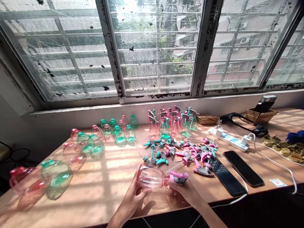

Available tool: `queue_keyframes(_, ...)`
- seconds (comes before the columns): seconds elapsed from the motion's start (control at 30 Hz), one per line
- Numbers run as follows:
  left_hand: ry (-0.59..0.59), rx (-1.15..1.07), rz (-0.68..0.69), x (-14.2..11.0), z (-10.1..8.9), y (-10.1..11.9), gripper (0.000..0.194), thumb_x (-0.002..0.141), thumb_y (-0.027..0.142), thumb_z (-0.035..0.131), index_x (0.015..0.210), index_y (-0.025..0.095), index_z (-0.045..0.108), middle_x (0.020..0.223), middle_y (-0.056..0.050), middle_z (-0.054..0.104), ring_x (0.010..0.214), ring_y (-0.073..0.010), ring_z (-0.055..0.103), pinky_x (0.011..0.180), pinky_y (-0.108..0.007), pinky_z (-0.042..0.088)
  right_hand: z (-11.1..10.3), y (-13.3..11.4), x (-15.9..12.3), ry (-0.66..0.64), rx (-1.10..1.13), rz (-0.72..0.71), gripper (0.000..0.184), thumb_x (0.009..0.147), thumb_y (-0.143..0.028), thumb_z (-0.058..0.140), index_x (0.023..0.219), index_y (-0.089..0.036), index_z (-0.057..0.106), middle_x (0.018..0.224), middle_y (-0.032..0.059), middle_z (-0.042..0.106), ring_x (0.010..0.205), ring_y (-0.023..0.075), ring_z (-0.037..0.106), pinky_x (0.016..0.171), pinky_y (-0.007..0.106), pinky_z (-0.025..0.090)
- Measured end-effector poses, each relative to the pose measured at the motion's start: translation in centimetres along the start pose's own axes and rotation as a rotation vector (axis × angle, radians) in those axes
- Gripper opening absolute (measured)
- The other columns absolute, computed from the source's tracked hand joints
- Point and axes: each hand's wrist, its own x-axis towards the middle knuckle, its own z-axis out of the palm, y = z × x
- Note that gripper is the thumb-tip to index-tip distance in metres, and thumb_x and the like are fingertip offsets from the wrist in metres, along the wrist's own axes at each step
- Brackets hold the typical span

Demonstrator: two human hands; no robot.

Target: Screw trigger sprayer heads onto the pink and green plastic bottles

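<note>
A clear pink spray bottle (151,176) lies sideways in the air just above the table's front part. Around its base end is my left hand (136,190), fingers wrapped on the body. My right hand (181,190) grips the pink and grey spray head (177,177) at the bottle's neck; some of its fingers are hidden behind it. Just beyond the hands lies a pile of loose pink, teal and grey spray heads (185,152). Behind that pile, several bottles fitted with spray heads (164,128) stand upright near the window wall.
Several open-necked pink and green bottles (57,177) stand along the left side. To the right are two phones (243,167), a white power strip (228,139) with cables, black goggles (244,123), a flask (266,103) in a box, and gold-coloured pieces (277,147).
</note>
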Motion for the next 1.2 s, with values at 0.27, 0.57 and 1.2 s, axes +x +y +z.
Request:
queue_keyframes(0.27, -0.010, 0.025, -0.002, -0.1, -0.2, 0.3, 0.113, 0.086, 0.048, 0.085, 0.173, 0.031, 0.015, 0.175, -0.013, 0.038, 0.161, -0.0398, 0.034, 0.131, -0.050, 0.033, -0.1, 0.8, 0.1, 0.005, -0.016, -0.033, 0.056, 0.071, -0.072, 0.088, 0.076, -0.017, 0.081, 0.060, 0.0029, 0.071, 0.055, 0.0170, 0.059, 0.054, 0.031, 0.050)
queue_keyframes(0.57, 0.024, 0.049, 0.003, 0.3, -0.7, -0.8, 0.119, 0.077, 0.039, 0.091, 0.171, 0.038, 0.019, 0.172, -0.008, 0.045, 0.156, -0.0419, 0.042, 0.131, -0.054, 0.032, -0.2, 0.6, 0.0, -0.007, -0.018, 0.001, 0.055, 0.070, -0.074, 0.087, 0.064, -0.020, 0.074, 0.061, 0.0028, 0.071, 0.056, 0.0182, 0.058, 0.057, 0.033, 0.050)
queue_keyframes(1.2, -0.008, 0.014, -0.015, 0.0, -0.5, -0.4, 0.119, 0.082, 0.038, 0.088, 0.172, 0.037, 0.010, 0.171, -0.010, 0.045, 0.156, -0.0373, 0.043, 0.128, -0.048, 0.038, -0.1, 0.4, 0.0, -0.009, -0.028, -0.025, 0.058, 0.070, -0.076, 0.086, 0.069, -0.019, 0.077, 0.062, 0.0041, 0.073, 0.056, 0.0171, 0.058, 0.056, 0.032, 0.048)
